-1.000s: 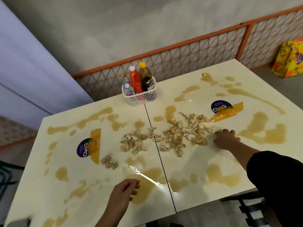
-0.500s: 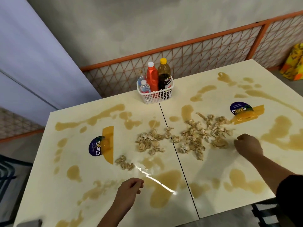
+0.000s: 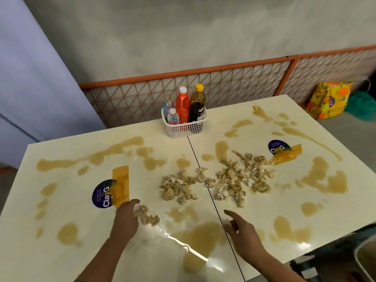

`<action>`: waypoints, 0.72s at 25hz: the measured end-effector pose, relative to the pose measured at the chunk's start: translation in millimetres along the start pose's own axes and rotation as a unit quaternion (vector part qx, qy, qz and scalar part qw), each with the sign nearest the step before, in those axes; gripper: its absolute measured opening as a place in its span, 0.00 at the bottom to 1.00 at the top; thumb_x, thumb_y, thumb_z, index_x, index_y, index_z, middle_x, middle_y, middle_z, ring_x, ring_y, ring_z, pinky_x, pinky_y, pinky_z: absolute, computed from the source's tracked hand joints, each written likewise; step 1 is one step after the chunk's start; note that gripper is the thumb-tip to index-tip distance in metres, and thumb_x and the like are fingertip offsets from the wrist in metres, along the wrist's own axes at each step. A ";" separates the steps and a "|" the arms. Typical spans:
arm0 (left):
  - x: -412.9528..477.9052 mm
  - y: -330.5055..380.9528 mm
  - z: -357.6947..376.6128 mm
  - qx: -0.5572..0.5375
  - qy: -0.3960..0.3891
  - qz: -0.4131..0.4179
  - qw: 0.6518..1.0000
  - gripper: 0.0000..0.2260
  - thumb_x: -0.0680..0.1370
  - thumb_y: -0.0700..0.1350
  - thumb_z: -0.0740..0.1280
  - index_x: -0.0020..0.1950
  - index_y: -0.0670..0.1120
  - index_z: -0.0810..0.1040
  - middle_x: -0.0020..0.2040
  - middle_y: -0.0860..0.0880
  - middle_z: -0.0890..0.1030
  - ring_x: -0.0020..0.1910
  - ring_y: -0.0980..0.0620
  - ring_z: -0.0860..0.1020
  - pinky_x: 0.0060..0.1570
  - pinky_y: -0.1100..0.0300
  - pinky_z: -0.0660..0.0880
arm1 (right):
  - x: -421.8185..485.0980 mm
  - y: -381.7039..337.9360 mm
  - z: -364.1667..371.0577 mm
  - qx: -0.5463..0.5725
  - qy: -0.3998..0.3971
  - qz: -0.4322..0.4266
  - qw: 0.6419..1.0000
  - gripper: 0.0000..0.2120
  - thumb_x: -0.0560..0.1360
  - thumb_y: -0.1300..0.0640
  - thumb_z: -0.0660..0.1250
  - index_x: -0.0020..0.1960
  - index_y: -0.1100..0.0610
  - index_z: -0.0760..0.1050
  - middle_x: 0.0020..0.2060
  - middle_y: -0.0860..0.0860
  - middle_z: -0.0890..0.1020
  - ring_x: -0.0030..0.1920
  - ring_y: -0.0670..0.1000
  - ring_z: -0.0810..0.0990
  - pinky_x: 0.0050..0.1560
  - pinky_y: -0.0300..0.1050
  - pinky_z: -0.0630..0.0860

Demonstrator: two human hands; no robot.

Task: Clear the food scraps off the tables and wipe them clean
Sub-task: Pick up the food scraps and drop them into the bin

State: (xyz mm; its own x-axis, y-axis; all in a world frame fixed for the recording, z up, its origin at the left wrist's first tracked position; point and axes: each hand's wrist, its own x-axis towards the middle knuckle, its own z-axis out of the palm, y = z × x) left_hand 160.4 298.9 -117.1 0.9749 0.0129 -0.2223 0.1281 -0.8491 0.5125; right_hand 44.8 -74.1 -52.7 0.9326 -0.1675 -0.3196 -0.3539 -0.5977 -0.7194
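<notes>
Two cream tables stand pushed together, the left table (image 3: 61,251) and the right table (image 3: 305,192), both smeared with brown sauce. Beige food scraps lie in a big pile (image 3: 219,180) across the seam. A smaller clump of scraps (image 3: 149,217) sits apart on the left table. My left hand (image 3: 126,218) rests on the table just left of that clump, fingers extended and touching its edge. My right hand (image 3: 242,234) hovers near the seam below the pile, index finger stretched out, holding nothing.
A white basket (image 3: 186,129) with sauce bottles and water bottles stands at the far edge on the seam. Each table carries a round ClayG sticker (image 3: 102,194) with tape. An orange mesh fence (image 3: 223,84) runs behind. A yellow bag (image 3: 327,98) lies on the floor at right.
My left hand moved forward from the near edge up to the small clump. My right hand drew back from the pile's right side to the seam near the front.
</notes>
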 end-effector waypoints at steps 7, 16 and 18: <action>33.9 -25.3 10.2 0.018 -0.069 0.014 0.997 0.15 0.70 0.36 0.73 0.56 0.46 0.80 0.43 0.52 0.81 0.42 0.53 0.79 0.38 0.62 0.74 | 12.7 -28.8 0.5 0.013 0.035 0.015 0.999 0.07 0.79 0.54 0.70 0.43 0.48 0.82 0.36 0.40 0.84 0.38 0.41 0.81 0.43 0.39 0.76; 27.0 -30.0 -6.6 0.021 -0.032 0.020 0.999 0.09 0.74 0.36 0.68 0.52 0.44 0.82 0.46 0.48 0.83 0.47 0.47 0.81 0.45 0.57 0.76 | 16.2 -38.9 27.4 0.019 0.038 0.053 0.998 0.12 0.78 0.46 0.71 0.40 0.51 0.74 0.34 0.46 0.81 0.37 0.48 0.79 0.41 0.46 0.76; 21.7 -28.1 -16.9 0.004 -0.006 0.009 1.000 0.07 0.75 0.38 0.68 0.51 0.44 0.83 0.44 0.47 0.83 0.45 0.46 0.81 0.44 0.57 0.74 | 17.8 -40.8 30.2 0.028 0.037 0.060 0.997 0.14 0.75 0.45 0.72 0.38 0.52 0.74 0.31 0.48 0.79 0.35 0.52 0.79 0.41 0.51 0.79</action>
State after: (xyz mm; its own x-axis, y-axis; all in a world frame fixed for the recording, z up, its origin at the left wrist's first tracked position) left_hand 181.0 331.9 -122.3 0.9747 -0.0098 -0.2234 0.1085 -0.8530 0.5105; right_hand 73.7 -29.0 -47.7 0.8856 -0.2937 -0.3597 -0.4640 -0.5261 -0.7127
